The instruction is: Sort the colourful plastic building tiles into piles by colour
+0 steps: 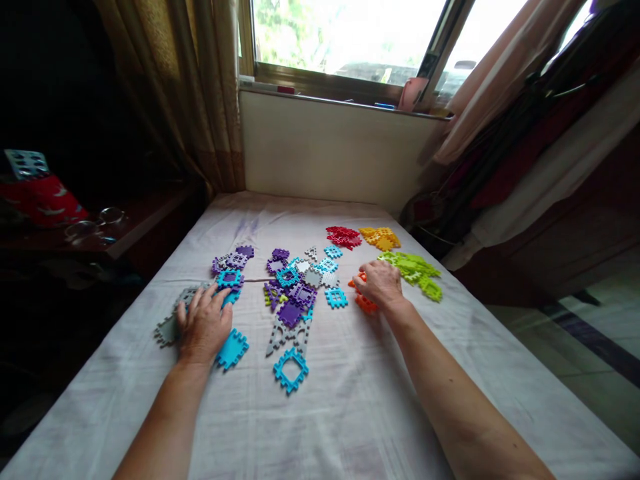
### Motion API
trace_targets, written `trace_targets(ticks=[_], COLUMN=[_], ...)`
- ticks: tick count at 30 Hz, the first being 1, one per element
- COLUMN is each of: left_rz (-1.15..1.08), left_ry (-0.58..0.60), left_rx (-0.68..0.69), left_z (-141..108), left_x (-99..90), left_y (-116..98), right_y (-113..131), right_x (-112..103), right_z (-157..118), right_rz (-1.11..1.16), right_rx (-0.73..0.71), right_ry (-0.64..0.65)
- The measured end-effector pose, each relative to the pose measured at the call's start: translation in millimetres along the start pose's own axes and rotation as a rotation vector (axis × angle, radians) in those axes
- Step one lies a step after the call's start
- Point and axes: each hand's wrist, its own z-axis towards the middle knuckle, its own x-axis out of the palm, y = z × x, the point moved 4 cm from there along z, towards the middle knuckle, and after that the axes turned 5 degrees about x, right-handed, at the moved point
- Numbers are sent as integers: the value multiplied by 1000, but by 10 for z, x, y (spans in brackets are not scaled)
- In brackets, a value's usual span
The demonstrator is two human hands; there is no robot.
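My left hand (204,328) lies palm down with its fingers spread over flat grey notched tiles (169,329) and blue ones. Close to its wrist is a solid blue notched tile (233,351). On the right, my right hand (382,284) has its fingers bent down onto orange notched tiles (366,304); its fingertips are partly hidden. Between the hands spreads a mixed heap of purple (291,315), grey and blue interlocking tiles. A blue square frame tile (291,371) lies nearest me.
Red tiles (344,237), yellow tiles (381,237) and lime green tiles (412,267) form piles at the right rear. Purple tiles (245,251) lie at the left rear. A pale sheet (300,440) covers the surface. Eyeglasses (83,231) rest on a dark side table (145,217).
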Motion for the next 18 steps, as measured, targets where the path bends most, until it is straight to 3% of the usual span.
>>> trace_targets(ticks=[6,10,14,18], left_rz=[14,25,21,11], left_ry=[-28,-91,-119,-55], left_rx=[9,-75,-186,-199], left_z=[5,11,7,3], left_x=[-4,-51,-94,-75], left_y=[-2,80,175,183], right_y=[502,783,939,1223], right_x=[172,424,555,558], right_z=[406,651,686,557], right_rz=[219,285,326,429], right_rx=[-47,89,139,-4], right_ry=[-18,-16,-26,-3])
